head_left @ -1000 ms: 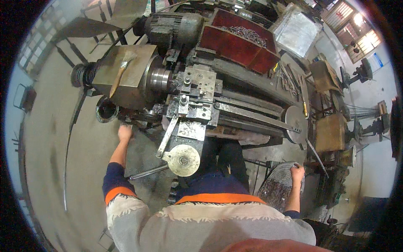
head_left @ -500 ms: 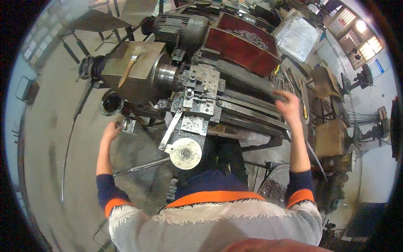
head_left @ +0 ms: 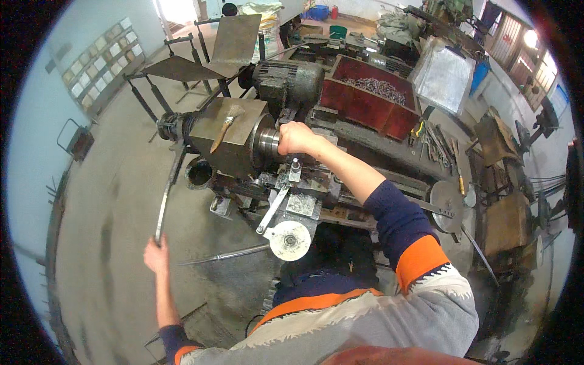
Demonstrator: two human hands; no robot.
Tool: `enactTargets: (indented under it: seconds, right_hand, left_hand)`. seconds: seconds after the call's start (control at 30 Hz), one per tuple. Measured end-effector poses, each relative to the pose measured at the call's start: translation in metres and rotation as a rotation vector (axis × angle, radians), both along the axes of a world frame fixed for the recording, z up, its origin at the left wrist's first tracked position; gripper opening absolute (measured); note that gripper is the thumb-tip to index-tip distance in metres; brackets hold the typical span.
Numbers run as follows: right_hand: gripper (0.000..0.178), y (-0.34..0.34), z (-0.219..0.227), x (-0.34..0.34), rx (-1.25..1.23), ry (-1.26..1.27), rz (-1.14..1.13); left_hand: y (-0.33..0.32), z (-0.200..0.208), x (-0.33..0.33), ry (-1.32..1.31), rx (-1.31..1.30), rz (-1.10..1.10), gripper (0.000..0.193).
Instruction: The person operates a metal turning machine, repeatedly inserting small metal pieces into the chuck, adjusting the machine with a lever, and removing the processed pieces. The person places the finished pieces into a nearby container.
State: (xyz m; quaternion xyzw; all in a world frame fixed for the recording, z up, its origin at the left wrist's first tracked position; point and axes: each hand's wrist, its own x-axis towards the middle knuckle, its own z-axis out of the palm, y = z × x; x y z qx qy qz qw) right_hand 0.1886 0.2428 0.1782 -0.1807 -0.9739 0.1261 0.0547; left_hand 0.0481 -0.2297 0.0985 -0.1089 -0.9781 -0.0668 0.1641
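My left hand (head_left: 157,255) is closed round the lower end of a long metal lever (head_left: 163,204), which slopes down from the rear end of the lathe headstock (head_left: 204,137). Across the machine, my right hand (head_left: 296,139) is a closed fist at the front of the shiny spindle collar (head_left: 266,141). Whatever its fingers hold is hidden behind the hand. Below that forearm sit the tool post (head_left: 295,167), a flat crank handle (head_left: 273,210) and a pale round dial (head_left: 289,241). A paintbrush (head_left: 225,131) lies on top of the headstock.
Behind the lathe stands a red metal bin (head_left: 353,100) with small metal parts inside, beside a motor (head_left: 289,82). Hand tools (head_left: 438,146) lie at the right, near a grey disc (head_left: 446,207). A steel rod (head_left: 225,254) sticks out toward the left at the front.
My left hand has left the small metal block and taken hold of the lever. My right hand has moved left from above the bed rails to the spindle. The view has shifted too.
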Motion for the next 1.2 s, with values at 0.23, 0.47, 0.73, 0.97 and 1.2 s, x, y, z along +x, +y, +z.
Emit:
enactTargets:
  seconds: [0.23, 0.47, 0.73, 0.97, 1.2]
  right_hand:
    - [0.024, -0.013, 0.028, 0.021, 0.041, 0.043, 0.061]
    - [0.04, -0.067, 0.055, 0.077, -0.099, 0.72, 0.557]
    - [0.04, -0.076, 0.045, 0.104, -0.102, 0.724, 0.368]
    - [0.039, -0.086, 0.036, 0.099, -0.076, 0.681, 0.375]
    - [0.019, -0.07, 0.031, 0.082, -0.115, 0.596, 0.476]
  left_hand:
    - [0.032, 0.039, 0.021, -0.103, -0.069, -0.201, 0.036]
    - [0.204, 0.096, 0.063, -0.942, 1.233, -0.863, 0.033]
    - [0.293, 0.087, 0.116, -1.417, 1.572, -0.994, 0.029]
    - [0.277, 0.089, 0.106, -1.12, 1.367, -1.081, 0.021]
    - [0.266, 0.097, 0.099, -0.892, 1.11, -1.122, 0.021]
